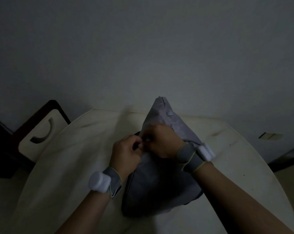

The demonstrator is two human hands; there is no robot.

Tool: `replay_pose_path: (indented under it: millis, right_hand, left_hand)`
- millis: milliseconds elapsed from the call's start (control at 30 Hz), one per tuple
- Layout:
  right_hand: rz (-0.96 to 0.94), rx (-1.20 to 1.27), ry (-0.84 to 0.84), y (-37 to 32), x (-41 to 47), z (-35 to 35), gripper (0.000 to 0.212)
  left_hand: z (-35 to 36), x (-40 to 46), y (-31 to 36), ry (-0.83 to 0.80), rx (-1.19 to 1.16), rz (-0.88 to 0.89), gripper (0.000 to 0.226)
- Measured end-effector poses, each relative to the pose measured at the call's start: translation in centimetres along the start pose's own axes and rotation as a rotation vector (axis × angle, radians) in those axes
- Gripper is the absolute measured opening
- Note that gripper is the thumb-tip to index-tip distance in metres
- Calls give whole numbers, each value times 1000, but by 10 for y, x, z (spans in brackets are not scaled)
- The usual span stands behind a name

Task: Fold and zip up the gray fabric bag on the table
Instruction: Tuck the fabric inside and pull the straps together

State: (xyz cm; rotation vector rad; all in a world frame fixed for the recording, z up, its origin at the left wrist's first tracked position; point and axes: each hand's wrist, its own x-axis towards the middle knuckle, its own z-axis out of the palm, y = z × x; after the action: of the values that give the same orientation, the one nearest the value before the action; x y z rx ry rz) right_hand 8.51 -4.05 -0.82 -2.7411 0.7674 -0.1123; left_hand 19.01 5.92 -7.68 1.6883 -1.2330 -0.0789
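My two bare forearms reach in from the near edge of the round cream-coloured table (78, 149), each wrist wrapped in a gray fabric band with a white plastic puck: the left wrist band (101, 182) sits closest to me, the right wrist band (197, 153) a little further in. Between them lies the gray fabric bag (153, 186), its dark lower half flat on the middle of the table, its upper half lifted into a peak that leans toward the far edge. My left hand (126, 154) and my right hand (163, 141) meet at the bag's midline, fingers curled and pinched shut on something small at the fabric seam (too dim to tell whether it is the zipper pull). Beyond the far left edge stands a dark-framed chair with a cream back panel (40, 132), then the plain gray wall (142, 48).
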Motion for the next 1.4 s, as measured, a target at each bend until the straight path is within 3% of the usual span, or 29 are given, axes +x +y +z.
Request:
replay_pose_path:
  millis: [267,633,800,933,1100,1233,1300,1400]
  right_hand:
    - [76,-89,171,-22,-5,-2,9]
    - [210,-133,60,-35,-24,-24,24]
    - [217,-159,170,-37,-22,-8,25]
    - [212,-299,210,-37,-17,13,47]
    - [303,-298,199,-35,-14,17,29]
    - [359,-221,234,-43,-12,22,35]
    - [432,-262,245,-46,-9,27,32]
    - [483,-314,255,-58,-13,19,44]
  left_hand:
    - [-3,1,6,-11,48,-66,13]
    - [-4,2,7,-23,121,-3,12]
    - [-5,1,5,-24,119,21,16]
    - [-5,0,4,-28,112,19,22]
    - [-5,0,7,-34,107,42,21]
    - [-5,-1,6,-39,120,56,8]
    - [-5,-1,5,-50,113,49,15]
    - [-4,0,5,-65,120,45,17]
